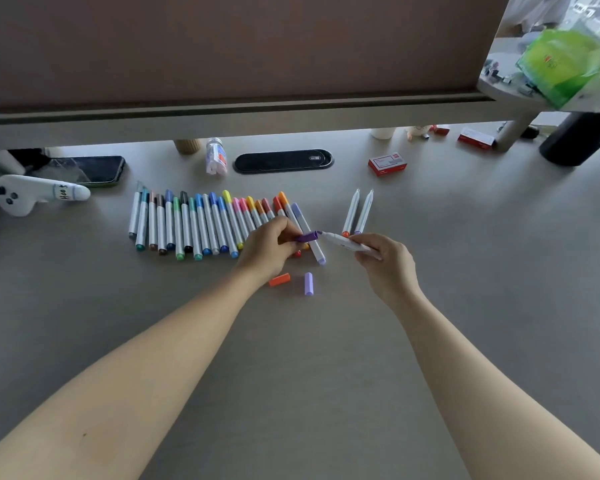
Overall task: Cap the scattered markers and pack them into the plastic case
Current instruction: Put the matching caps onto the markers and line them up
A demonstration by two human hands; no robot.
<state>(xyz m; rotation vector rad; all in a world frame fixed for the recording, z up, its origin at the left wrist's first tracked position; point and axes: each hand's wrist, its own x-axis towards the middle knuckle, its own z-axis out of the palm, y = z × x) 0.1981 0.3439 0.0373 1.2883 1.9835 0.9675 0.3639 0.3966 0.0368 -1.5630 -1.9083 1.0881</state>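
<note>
Just above the middle of the desk (465, 306), a purple cap (307, 236) nearly touches the tip of a white marker (343, 241). The left hand (269, 245) pinches the cap with curled fingers. The right hand (383, 252) pinches the marker. The cap's open end faces the tip.

To do this well, I think both should stay in one straight line. Then the cap can slide on and be pushed until it sits tight. A tilt could smear ink on the cap's rim.

At 9 o'clock from the hands lies a row of capped markers (201, 223), side by side. At 1 o'clock lie two bare markers (357, 213) with no caps. At 6 o'clock wait an orange cap (279, 279) and a lilac cap (308, 283), probably for those two.

I cannot see the plastic case anywhere for sure.

Further out, at 12 o'clock, are a red box (387, 164) and a small bottle (216, 157). At 10 o'clock lies a phone (90, 169).
</note>
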